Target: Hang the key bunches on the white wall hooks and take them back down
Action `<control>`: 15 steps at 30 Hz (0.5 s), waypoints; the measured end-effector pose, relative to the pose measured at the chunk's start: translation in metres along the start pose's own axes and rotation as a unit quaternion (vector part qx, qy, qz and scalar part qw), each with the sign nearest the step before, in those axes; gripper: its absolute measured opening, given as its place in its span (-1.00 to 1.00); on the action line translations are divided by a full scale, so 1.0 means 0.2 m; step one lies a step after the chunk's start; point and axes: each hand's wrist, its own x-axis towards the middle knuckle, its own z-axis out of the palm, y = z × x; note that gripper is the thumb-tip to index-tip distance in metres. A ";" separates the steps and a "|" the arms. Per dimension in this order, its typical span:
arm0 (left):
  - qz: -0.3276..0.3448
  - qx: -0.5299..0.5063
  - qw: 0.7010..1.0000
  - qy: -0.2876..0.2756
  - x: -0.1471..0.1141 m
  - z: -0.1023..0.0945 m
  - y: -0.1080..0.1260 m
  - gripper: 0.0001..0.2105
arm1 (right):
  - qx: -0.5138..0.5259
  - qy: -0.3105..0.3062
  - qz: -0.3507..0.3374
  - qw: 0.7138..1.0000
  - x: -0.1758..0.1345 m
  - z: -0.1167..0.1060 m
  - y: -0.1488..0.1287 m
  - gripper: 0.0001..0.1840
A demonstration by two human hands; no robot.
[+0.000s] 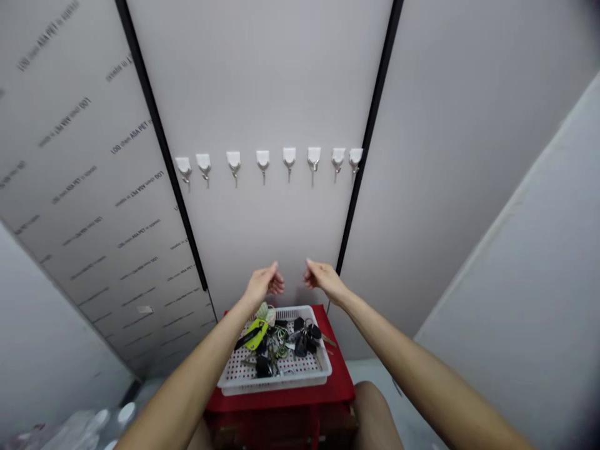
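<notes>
My left hand (266, 282) is raised above the back left of a white plastic basket (276, 385). Its fingers are loosely curled with the thumb apart, and nothing shows in them. Opposite it, my right hand (323, 279) hovers past the basket's back right corner, also loosely curled with the thumb up and no object visible. In the basket lie several keys on rings: a bunch with dark key heads (305, 337) on the right, a yellow-green tag (256, 334) on the left, and a black key fob (264, 367) at the front.
Several white adhesive hooks (263, 159) run in a row across the white panel (262, 81) ahead, between two black strips (372, 125). The basket stands on a red cloth-covered box (338, 381). White-capped bottles (126, 414) are at the lower left. My knees flank the box.
</notes>
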 end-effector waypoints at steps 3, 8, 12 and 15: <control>0.024 -0.134 0.989 -0.052 0.07 0.02 0.28 -0.52 | 0.125 -0.055 -0.047 0.990 0.07 -0.02 -0.25 -0.46; 0.047 -0.160 0.975 -0.146 0.10 0.06 0.52 -0.47 | 0.209 -0.174 -0.066 0.960 0.07 -0.03 -0.51 -0.39; 0.030 -0.152 0.975 -0.162 0.09 0.07 0.49 -0.46 | 0.194 -0.191 -0.033 0.962 0.04 -0.04 -0.51 -0.38; 0.018 -0.141 0.978 -0.154 0.08 0.07 0.44 -0.47 | 0.183 -0.189 -0.012 0.965 0.04 -0.04 -0.46 -0.38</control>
